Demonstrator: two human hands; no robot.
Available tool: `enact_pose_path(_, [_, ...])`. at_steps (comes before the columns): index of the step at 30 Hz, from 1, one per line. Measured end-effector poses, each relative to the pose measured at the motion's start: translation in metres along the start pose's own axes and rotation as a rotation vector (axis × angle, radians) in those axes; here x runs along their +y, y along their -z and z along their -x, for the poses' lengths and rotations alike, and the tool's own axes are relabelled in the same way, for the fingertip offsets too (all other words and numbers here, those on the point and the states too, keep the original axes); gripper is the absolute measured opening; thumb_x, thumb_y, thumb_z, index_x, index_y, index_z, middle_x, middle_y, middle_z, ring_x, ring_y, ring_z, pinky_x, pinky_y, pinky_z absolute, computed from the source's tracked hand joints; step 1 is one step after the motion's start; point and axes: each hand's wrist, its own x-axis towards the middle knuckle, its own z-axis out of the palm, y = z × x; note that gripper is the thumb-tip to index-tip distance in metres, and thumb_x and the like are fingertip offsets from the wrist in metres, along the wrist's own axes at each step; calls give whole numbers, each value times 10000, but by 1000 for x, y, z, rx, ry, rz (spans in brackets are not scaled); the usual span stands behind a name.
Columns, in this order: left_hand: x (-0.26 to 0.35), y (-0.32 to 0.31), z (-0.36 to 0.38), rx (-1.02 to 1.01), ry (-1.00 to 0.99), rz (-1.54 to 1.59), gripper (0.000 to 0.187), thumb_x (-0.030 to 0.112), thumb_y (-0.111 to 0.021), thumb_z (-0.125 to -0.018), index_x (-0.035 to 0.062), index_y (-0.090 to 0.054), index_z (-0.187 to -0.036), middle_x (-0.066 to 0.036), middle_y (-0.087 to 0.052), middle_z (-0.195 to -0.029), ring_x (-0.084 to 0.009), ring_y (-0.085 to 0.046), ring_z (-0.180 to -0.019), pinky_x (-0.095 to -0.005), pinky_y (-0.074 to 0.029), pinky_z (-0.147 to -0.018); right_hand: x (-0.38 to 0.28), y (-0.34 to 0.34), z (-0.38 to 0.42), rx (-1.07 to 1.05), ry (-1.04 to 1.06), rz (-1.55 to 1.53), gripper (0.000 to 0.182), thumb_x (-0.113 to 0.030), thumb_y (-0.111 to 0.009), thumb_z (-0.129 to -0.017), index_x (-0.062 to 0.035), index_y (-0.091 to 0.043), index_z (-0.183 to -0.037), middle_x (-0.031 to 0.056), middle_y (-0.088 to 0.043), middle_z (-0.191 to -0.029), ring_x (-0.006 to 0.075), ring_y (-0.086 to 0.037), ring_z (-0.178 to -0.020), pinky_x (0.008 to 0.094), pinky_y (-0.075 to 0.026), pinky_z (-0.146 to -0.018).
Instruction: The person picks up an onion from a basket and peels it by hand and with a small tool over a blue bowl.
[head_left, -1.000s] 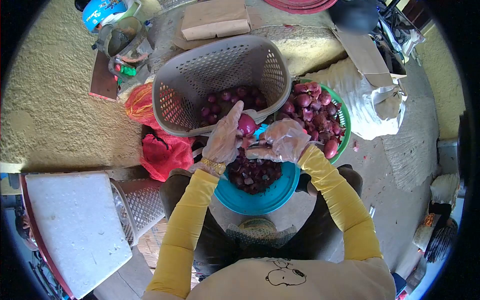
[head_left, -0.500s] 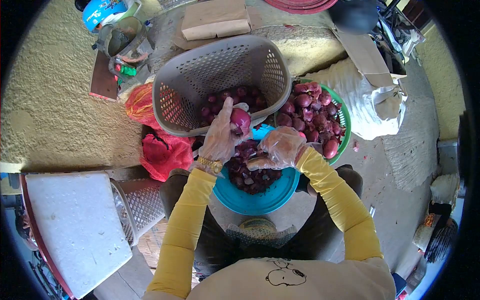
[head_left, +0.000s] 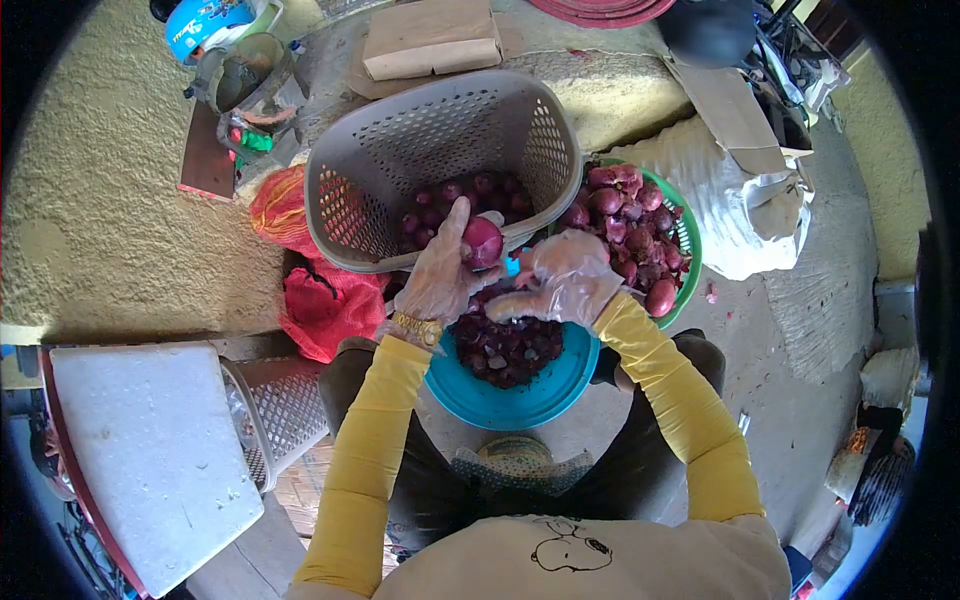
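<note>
A red onion (head_left: 483,242) with smooth purple skin rests in my left hand (head_left: 440,262), which wears a clear plastic glove. The fingers are bent around its left and lower side, over the near rim of the grey basket. My right hand (head_left: 568,278), also gloved, is just right of the onion and apart from it. Its fingers are curled, with one digit pointing left; anything inside them is hidden. Below both hands stands a blue basin (head_left: 510,408) holding dark onion skins (head_left: 505,355).
The grey perforated basket (head_left: 430,120) has several red onions at its bottom. A green basket (head_left: 690,285) at right is heaped with onions and loose skins. Red mesh sacks (head_left: 330,310) lie at left, near a white foam slab (head_left: 150,460). A white sack (head_left: 740,230) lies right.
My right hand has risen slightly and turned. The onion has rotated a little in my left hand, which stays in nearly the same place.
</note>
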Motion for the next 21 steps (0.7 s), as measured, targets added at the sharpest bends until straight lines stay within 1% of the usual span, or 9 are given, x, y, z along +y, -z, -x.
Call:
enact_pose_path(4, [-12,16,-14,-94,-82,-144,560,477,-516,-1056,40,-458,-1401,-175,-606,-1293,-297,-617,-1132,-483,-590,-938,-2,8,1,161,-171,-76,712,-773,-762,-680,-98,-748,-907,135,-736,-818,344,-723,-803,429,-565,-759])
enact_pose_path(7, [-15,13,-16,-181,7,38,564,458,-523,-1057,-3,-484,-1379,-189,-621,-1247,-301,-638,-1083,-476,-593,-919,2,1,1,258,-185,-154,742,-722,-820,-666,-48,-745,-968,154,-737,-849,340,-724,-807,415,-569,-761])
enact_pose_path(9, [-24,20,-25,-131,-295,-414,574,450,-509,-1063,-45,-507,-1354,-185,-621,-1265,-303,-653,-1055,-448,-597,-909,2,0,0,294,-178,-163,752,-708,-831,-668,-37,-740,-997,165,-738,-871,343,-725,-818,415,-570,-748])
enact_pose_path(10, [-27,26,-28,-131,-294,-414,574,450,-509,-1063,-45,-507,-1354,-185,-621,-1265,-303,-653,-1055,-448,-597,-909,2,2,0,261,-199,-164,761,-709,-826,-673,-37,-737,-1019,173,-737,-883,347,-724,-828,416,-570,-743])
enact_pose_path(12, [-10,7,-12,-183,23,29,568,436,-503,-1067,-65,-531,-1335,-180,-638,-1249,-289,-663,-1024,-417,-596,-918,1,2,0,229,-220,-165,770,-711,-822,-678,-37,-735,-1041,180,-735,-895,351,-723,-837,416,-570,-739])
enact_pose_path(16, [-15,9,-11,-189,27,21,560,439,-502,-1067,-57,-549,-1325,-174,-665,-1202,-267,-666,-1014,-382,-590,-922,2,1,1,250,-177,-150,726,-684,-807,-717,-35,-732,-1036,181,-732,-874,371,-718,-823,428,-564,-735])
enact_pose_path(18, [-29,11,-8,-170,-984,-998,481,473,-487,-1073,48,-614,-1258,-72,-649,-1082,-129,-616,-897,-294,-581,-721,4,0,1,251,-157,-170,708,-671,-798,-738,-32,-730,-1035,183,-731,-868,378,-716,-818,434,-561,-732])
enact_pose_path(19, [-27,15,-12,-169,-984,-998,481,473,-487,-1073,48,-614,-1258,-72,-649,-1082,-129,-616,-897,-294,-581,-721,7,-3,1,266,-130,-167,690,-656,-791,-756,-25,-727,-1029,188,-729,-862,380,-714,-813,437,-558,-726])
enact_pose_path(21, [-10,7,-13,-195,82,83,445,342,-553,-1068,36,-506,-1388,-94,-625,-1168,-143,-623,-908,-296,-600,-745,10,-7,0,281,-105,-165,674,-642,-784,-774,-18,-725,-1022,194,-727,-856,383,-712,-808,440,-555,-720])
